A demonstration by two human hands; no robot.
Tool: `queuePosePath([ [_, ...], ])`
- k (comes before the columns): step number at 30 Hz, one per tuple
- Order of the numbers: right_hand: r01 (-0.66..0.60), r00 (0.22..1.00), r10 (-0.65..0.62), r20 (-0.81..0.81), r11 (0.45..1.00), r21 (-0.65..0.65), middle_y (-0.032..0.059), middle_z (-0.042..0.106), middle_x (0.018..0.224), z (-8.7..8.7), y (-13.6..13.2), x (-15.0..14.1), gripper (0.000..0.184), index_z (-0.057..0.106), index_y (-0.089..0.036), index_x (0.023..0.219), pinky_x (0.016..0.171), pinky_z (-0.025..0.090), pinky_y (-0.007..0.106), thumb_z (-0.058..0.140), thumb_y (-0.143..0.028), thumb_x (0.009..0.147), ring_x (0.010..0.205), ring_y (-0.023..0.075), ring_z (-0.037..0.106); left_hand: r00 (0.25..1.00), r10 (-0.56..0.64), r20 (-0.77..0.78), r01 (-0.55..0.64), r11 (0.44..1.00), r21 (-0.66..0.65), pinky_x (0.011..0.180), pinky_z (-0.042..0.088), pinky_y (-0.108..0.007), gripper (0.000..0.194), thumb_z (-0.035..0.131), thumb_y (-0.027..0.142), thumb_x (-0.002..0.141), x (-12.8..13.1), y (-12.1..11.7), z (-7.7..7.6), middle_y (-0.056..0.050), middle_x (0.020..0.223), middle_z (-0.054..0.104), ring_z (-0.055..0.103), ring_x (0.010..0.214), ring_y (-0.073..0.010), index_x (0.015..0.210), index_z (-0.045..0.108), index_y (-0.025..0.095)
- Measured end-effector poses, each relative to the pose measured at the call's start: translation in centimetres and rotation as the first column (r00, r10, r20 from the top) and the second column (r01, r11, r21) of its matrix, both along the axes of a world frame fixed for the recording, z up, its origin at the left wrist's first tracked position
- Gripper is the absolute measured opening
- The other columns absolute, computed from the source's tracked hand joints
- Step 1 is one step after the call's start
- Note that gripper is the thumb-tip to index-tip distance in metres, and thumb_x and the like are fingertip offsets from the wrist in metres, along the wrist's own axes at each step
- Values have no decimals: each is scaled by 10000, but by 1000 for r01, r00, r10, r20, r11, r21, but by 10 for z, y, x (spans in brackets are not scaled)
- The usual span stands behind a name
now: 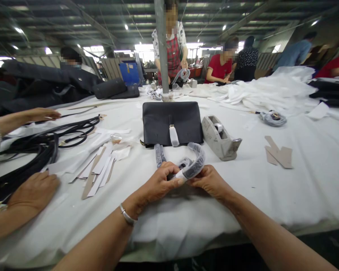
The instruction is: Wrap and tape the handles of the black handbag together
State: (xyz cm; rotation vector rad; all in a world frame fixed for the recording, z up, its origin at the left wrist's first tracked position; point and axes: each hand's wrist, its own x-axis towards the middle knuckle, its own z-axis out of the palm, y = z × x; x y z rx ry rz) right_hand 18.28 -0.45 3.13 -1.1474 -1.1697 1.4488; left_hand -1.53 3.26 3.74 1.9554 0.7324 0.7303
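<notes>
Head view: both hands, left hand (161, 183) and right hand (210, 181), pinch the wrapped handle (193, 165) just in front of the black bag (172, 122). Most of it looks covered; the end at the fingertips seems unfinished. Tape dispenser (220, 137) beside the bag.

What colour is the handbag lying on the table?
Black handbag, with a white-wrapped clasp; seen in the head view.
</notes>
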Motion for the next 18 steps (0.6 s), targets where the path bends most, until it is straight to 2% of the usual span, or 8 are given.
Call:
queuePosePath([
  [4,-109,994,109,-19,994,-3,13,699,751,-1,8,8,277,751,-145,774,708,465,290,815,-260,531,683,147,578,999,-30,22,31,999,-24,902,326,-318,346,584,512,871,0,3,-2,-49,928,568,455,947,-216,877,632,169],
  [7,-171,985,171,0,985,25,10,688,735,4,14,11,252,744,-140,765,712,459,268,807,-269,557,693,134,572,998,-25,61,30,995,-93,892,334,-302,306,600,464,876,-1,7,-4,-49,936,550,460,935,-201,883,627,160],
  [9,-156,987,156,25,987,33,-13,635,636,8,16,9,215,724,-135,719,594,437,228,792,-275,571,582,97,517,995,-2,103,20,985,-172,835,351,-281,311,608,458,872,-2,8,-6,-51,928,531,461,890,-185,904,625,150],
  [12,-132,989,133,68,991,-21,-35,563,558,12,17,5,238,686,-132,701,403,334,200,775,-310,570,427,61,401,986,9,165,40,955,-293,722,350,-248,330,620,460,863,-3,9,-8,-51,904,512,447,802,-156,938,629,138],
  [18,-67,994,72,77,995,-70,-12,585,596,10,20,1,283,623,-141,686,360,388,211,755,-344,539,421,89,471,946,33,322,122,884,-451,682,359,-227,301,633,417,870,-3,5,-9,-48,852,542,467,739,-132,985,643,139],
])
